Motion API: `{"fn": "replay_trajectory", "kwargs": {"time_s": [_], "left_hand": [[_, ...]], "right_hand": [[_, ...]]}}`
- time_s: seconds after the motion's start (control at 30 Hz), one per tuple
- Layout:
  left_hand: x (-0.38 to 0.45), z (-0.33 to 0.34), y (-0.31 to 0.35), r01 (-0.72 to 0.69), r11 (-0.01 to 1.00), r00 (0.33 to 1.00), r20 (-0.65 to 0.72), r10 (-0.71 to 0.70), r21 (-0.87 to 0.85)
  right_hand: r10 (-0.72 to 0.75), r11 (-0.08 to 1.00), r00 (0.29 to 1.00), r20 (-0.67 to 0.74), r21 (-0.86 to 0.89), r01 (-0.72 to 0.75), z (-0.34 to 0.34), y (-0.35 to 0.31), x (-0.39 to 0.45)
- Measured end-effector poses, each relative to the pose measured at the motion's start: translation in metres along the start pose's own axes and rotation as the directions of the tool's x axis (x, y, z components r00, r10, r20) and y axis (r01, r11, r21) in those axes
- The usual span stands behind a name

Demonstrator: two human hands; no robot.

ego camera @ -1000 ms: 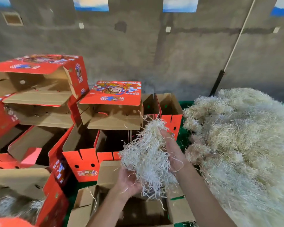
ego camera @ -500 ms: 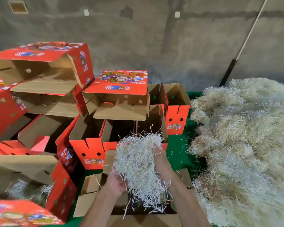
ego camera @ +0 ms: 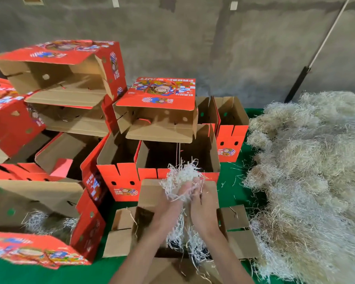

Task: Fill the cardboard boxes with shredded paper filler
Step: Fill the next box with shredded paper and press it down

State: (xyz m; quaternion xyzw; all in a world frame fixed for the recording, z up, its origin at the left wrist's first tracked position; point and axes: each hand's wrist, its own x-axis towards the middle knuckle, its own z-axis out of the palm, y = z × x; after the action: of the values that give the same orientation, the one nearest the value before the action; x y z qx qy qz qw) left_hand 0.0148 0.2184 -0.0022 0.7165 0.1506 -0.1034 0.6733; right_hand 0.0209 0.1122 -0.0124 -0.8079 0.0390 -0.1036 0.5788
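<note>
My left hand and my right hand are pressed together around a bunch of white shredded paper, gripping it from both sides. The bunch hangs over an open cardboard box in front of me, with strands trailing down between my wrists into it. A large heap of shredded paper fills the right side of the green table.
Red printed boxes stand open behind the near box and are stacked on their sides at the left. A box at lower left holds some shredded paper. A pole leans on the grey wall.
My hands have closed together on the bunch and squeezed it smaller, lowering it toward the open box. The view has tipped down and closer to the table.
</note>
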Motion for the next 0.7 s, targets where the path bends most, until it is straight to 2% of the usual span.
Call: {"fn": "replay_trajectory", "kwargs": {"time_s": [0.07, 0.1, 0.2, 0.3, 0.37, 0.43, 0.53, 0.57, 0.6, 0.63, 0.67, 0.7], "left_hand": [[-0.004, 0.009, -0.004, -0.114, 0.993, 0.992, -0.055, 0.113, -0.011], [-0.005, 0.008, -0.003, -0.105, 0.994, 0.991, -0.088, 0.102, -0.022], [0.005, -0.013, -0.001, 0.063, 0.99, 0.982, -0.167, -0.084, -0.128], [0.025, -0.047, 0.005, 0.083, 0.972, 0.937, -0.316, -0.151, -0.22], [0.027, -0.061, 0.01, 0.079, 0.966, 0.924, -0.345, -0.164, -0.248], [0.024, -0.064, 0.007, 0.112, 0.958, 0.936, -0.294, -0.191, -0.265], [0.009, -0.056, 0.002, 0.186, 0.861, 0.972, -0.041, -0.233, -0.473], [0.006, -0.05, 0.003, 0.211, 0.841, 0.975, 0.042, -0.219, -0.498], [0.005, -0.042, 0.0, 0.214, 0.872, 0.977, 0.084, -0.198, -0.44], [0.005, -0.032, -0.003, 0.179, 0.923, 0.984, 0.077, -0.163, -0.34], [0.004, -0.021, -0.005, 0.14, 0.962, 0.99, 0.008, -0.142, -0.235], [0.004, -0.017, -0.01, 0.126, 0.969, 0.988, -0.062, -0.142, -0.212]], "right_hand": [[0.001, 0.999, 1.0, -0.024, 0.035, 0.0, 0.006, 0.001, 0.001], [0.027, 0.996, 0.999, -0.047, 0.085, -0.023, 0.004, 0.001, 0.003], [0.183, 0.962, 0.983, -0.004, 0.205, -0.178, -0.009, 0.004, 0.01], [0.296, 0.91, 0.955, 0.021, 0.297, -0.288, -0.029, 0.004, 0.017], [0.291, 0.926, 0.957, -0.017, 0.257, -0.277, -0.039, 0.003, 0.019], [0.263, 0.937, 0.965, -0.023, 0.243, -0.25, -0.041, 0.002, 0.019], [0.304, 0.909, 0.951, 0.052, 0.284, -0.306, -0.03, 0.001, 0.016], [0.313, 0.906, 0.946, 0.088, 0.271, -0.325, -0.023, -0.001, 0.013], [0.312, 0.913, 0.944, 0.105, 0.244, -0.328, -0.016, -0.004, 0.01], [0.311, 0.924, 0.945, 0.098, 0.204, -0.325, -0.007, -0.005, 0.005], [0.313, 0.929, 0.948, 0.058, 0.187, -0.318, -0.001, -0.006, 0.002], [0.309, 0.93, 0.951, 0.014, 0.203, -0.306, 0.001, -0.007, -0.001]]}}
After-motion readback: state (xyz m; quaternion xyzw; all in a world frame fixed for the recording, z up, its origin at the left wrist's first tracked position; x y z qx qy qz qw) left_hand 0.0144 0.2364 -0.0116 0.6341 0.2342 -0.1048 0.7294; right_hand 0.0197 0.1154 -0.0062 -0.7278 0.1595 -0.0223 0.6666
